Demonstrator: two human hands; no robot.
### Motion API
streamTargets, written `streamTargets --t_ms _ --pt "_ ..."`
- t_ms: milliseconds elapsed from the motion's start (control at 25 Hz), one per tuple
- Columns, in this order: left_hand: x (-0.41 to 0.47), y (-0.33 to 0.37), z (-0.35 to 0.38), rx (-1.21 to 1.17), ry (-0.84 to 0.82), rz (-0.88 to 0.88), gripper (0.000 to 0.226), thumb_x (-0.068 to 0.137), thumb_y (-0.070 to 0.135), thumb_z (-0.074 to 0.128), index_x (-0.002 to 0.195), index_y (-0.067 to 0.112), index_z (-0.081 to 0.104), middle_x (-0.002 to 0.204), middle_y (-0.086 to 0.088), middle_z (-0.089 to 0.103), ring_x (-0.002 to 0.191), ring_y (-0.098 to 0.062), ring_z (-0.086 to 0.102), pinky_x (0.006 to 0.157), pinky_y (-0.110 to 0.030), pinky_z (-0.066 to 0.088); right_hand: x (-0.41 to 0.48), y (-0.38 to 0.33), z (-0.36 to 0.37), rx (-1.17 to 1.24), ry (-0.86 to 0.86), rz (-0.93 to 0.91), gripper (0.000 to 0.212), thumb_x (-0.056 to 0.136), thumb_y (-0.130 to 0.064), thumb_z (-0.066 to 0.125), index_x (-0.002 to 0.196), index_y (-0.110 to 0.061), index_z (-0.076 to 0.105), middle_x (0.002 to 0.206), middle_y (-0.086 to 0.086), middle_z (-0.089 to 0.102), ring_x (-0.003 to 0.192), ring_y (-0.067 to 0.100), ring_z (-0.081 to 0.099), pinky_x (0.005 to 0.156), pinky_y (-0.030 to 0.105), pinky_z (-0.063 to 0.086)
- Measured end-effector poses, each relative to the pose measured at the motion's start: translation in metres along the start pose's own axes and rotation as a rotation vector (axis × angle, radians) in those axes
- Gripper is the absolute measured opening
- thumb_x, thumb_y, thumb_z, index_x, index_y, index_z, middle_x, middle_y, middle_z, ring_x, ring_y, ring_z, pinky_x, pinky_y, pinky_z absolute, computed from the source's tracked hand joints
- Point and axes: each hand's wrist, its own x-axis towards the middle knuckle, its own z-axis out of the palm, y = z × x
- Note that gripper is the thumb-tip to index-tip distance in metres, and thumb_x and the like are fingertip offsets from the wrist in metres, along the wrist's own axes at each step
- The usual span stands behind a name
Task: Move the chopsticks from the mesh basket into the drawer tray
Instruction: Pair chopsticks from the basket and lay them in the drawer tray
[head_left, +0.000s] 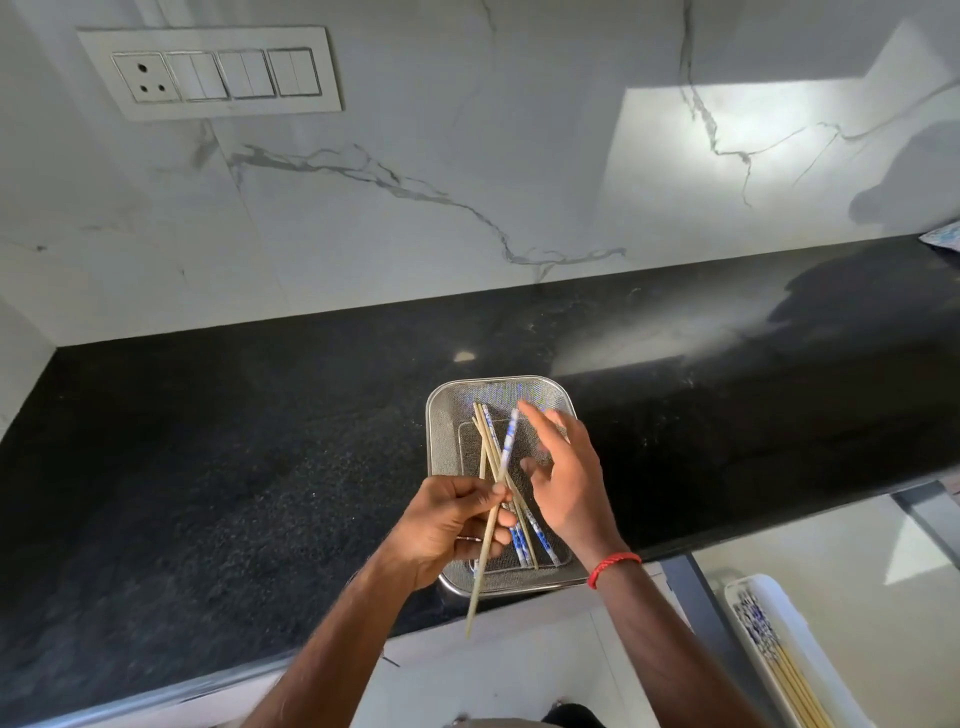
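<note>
**Inspector:** State your grip

**Operator:** My left hand (447, 525) is closed around one long pale bamboo chopstick with a blue-and-white patterned upper end (493, 506). Thumb and fingers pinch it near mid-length, the plain tip pointing down past the counter edge and the patterned end slanting up over the basket. My right hand (563, 478) is spread open above the basket, fingers blurred, holding nothing that I can make out

**Inspector:** Location of the remaining items?

**Operator:** Several more bamboo chopsticks (519, 525) lie loosely crossed in the rectangular silver wire-mesh basket (441, 415), which sits on the black speckled stone countertop (208, 467), its near rim at the front edge. The white plastic drawer tray (810, 644) is below and to the right, well apart from the basket, with chopsticks already lying lengthwise in it

**Inspector:** Progress?

**Operator:** In my judgement, partly done: some are in the tray, a handful remain, one is in hand

**Inspector:** Risks from here?

**Operator:** Three. The held stick is pinched at one point only, so it could pivot and slip during the carry down to the tray. The basket stands at the counter edge; a nudge from either wrist could tip it off. The crossed sticks may lift together or flick out if my right hand pulls one from underneath. I would take the topmost first
</note>
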Motion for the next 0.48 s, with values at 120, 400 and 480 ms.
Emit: streamTargets --t_ms 120,400,480 --pt "0.0 0.0 -0.01 -0.095 0.099 0.085 0.028 0.09 0.013 0.069 0.113 -0.004 0.065 0.092 -0.021 0.075 0.072 -0.03 0.073 0.064 -0.038 0.062 -0.003 0.01 0.014 -0.12 -0.297 0.252 0.054 0.087 -0.027 0.07 0.137 -0.019 0.052 0.11 0.006 0.068 0.097 0.019 0.065 0.084 0.029 0.053" --pt "-0.006 0.0 -0.017 -0.165 0.189 0.176 0.031 0.087 -0.002 0.069 0.118 -0.002 0.064 0.097 -0.019 0.077 0.078 -0.029 0.076 0.077 -0.044 0.064 -0.009 0.003 0.03 -0.307 -0.321 0.304 0.018 0.085 -0.027 0.071 0.076 -0.012 0.069 0.079 0.005 0.073 0.075 0.023 0.069 0.061 0.028 0.048" --pt "-0.005 0.0 -0.019 -0.183 0.216 0.181 0.03 0.088 -0.002 0.068 0.118 -0.004 0.063 0.098 -0.02 0.077 0.078 -0.029 0.076 0.077 -0.044 0.064 -0.009 0.004 0.026 -0.236 -0.29 0.328 0.012 0.083 -0.022 0.073 0.079 -0.012 0.072 0.079 0.003 0.074 0.074 0.02 0.069 0.065 0.027 0.051"
